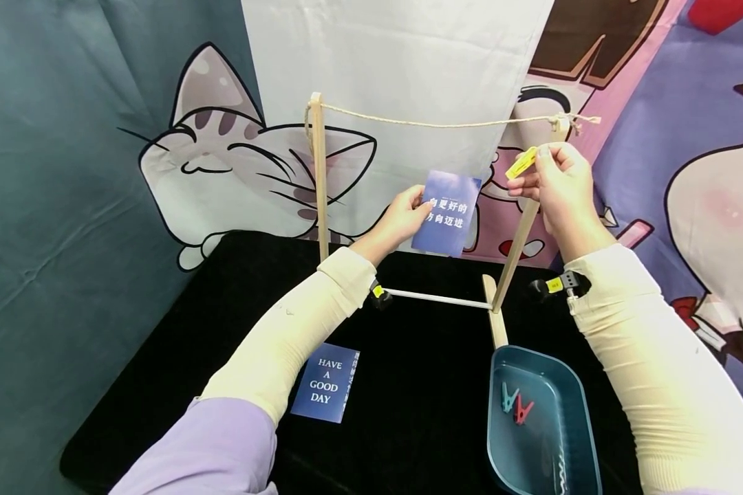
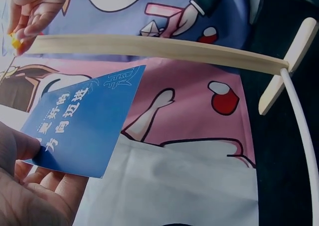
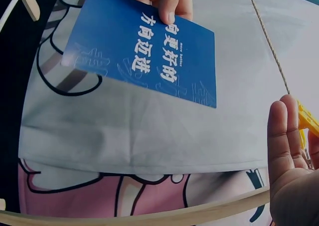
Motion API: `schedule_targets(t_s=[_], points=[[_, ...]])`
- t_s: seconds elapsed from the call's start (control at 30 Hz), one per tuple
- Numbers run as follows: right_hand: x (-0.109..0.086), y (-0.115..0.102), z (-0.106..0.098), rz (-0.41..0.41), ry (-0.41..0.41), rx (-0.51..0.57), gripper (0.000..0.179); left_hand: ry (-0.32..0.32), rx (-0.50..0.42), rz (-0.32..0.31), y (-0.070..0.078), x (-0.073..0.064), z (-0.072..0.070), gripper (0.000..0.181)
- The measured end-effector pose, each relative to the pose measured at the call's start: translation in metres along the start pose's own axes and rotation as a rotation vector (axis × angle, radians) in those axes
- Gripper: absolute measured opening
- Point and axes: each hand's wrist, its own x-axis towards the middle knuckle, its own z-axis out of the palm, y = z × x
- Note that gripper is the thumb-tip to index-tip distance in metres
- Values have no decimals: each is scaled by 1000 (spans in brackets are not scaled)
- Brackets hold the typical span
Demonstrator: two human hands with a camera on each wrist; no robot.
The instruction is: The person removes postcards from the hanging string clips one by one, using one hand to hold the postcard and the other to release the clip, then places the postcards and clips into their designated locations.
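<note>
Between thumb and fingers, my left hand pinches a blue card with white Chinese characters by its left edge. The card hangs in the air below a rope strung between two wooden posts. Near the rope's right end, my right hand pinches a yellow clothespin. In the right wrist view the yellow clothespin shows partly behind the fingers. Card and clothespin are apart, and neither touches the rope.
A second blue card reading HAVE A GOOD DAY lies on the black cloth. At the right front stands a teal basin holding a green clothespin and a red one. A white rod joins the frame low down; a cartoon curtain hangs behind.
</note>
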Motion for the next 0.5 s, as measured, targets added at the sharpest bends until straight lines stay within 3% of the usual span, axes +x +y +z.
schedule_targets(t_s=[0.23, 0.5], points=[[-17, 11, -13, -31, -26, 34, 16, 4, -6, -5, -12, -11, -5, 28], [-31, 26, -25, -9, -62, 40, 18, -32, -49, -25, -34, -25, -13, 30]])
